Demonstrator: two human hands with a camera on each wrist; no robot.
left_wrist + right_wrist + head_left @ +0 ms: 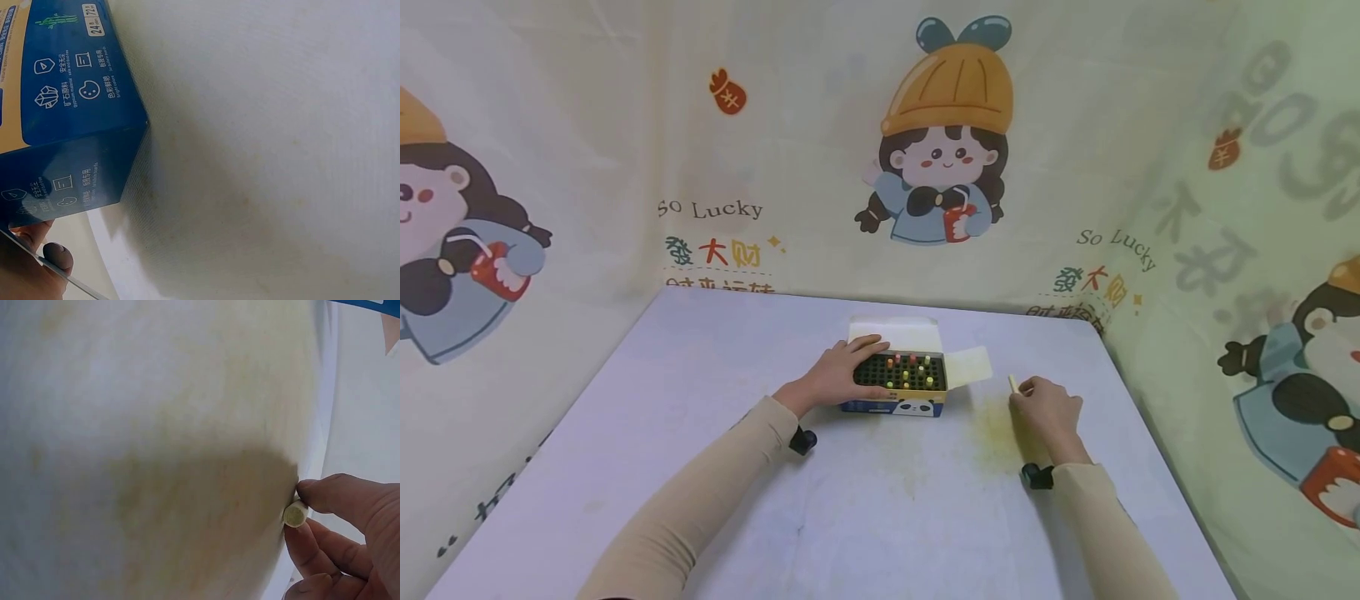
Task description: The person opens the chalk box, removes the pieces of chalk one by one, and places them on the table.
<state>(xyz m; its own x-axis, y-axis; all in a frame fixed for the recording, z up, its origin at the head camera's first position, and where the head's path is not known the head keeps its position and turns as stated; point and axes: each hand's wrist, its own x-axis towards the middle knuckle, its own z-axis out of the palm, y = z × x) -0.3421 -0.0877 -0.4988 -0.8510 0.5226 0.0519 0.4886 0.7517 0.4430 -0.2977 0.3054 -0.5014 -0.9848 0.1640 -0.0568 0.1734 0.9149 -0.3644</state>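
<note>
A chalk box [880, 407] with a blue and yellow front and a panda picture stands open on the table. Inside, a black holder [872, 365] full of holes carries several coloured chalk sticks on its right half. My left hand [831, 379] grips the box's left end, thumb along the front edge and fingers toward the back. In the left wrist view, fingertips [57, 255] show beyond the blue box side [81, 119]. Right of the box, my right hand [1048, 411] pinches a pale yellow chalk stick [295, 515] between thumb and fingers, close above the table.
The box's white lid [895, 332] is raised at the back, and a side flap [968, 367] sticks out to the right. Yellowish smudges [1000, 433] mark the white tabletop [880, 525]. A printed cloth [820, 167] hangs behind and beside the table.
</note>
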